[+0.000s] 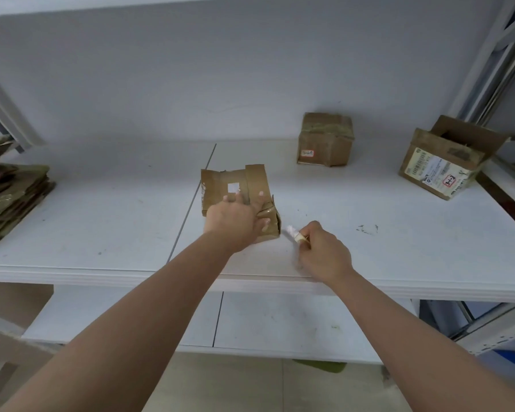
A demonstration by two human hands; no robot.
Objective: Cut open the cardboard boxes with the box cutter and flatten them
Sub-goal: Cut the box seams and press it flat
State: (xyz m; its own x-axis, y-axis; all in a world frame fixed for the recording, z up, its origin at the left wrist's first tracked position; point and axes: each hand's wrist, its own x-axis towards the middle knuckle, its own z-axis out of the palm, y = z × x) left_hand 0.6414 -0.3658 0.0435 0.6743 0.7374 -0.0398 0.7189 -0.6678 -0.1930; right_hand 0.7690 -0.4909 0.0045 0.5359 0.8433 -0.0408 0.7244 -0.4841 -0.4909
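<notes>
The left hand (235, 217) lies flat on top of a taped cardboard box (238, 200), fingers spread and pressing down. This box sits on the white tabletop (101, 209), directly under that hand. The right hand (321, 248), just right of the box, grips a box cutter (295, 233) in curled fingers; its pale tip points toward the box's near right corner. Whether the tip touches the cardboard cannot be told. Beyond the right hand stand 2 more boxes: a closed box (324, 141) and, further right, an opened box (446, 162) with a label. Far left of the left hand lies a stack of flattened cardboard (9, 197).
</notes>
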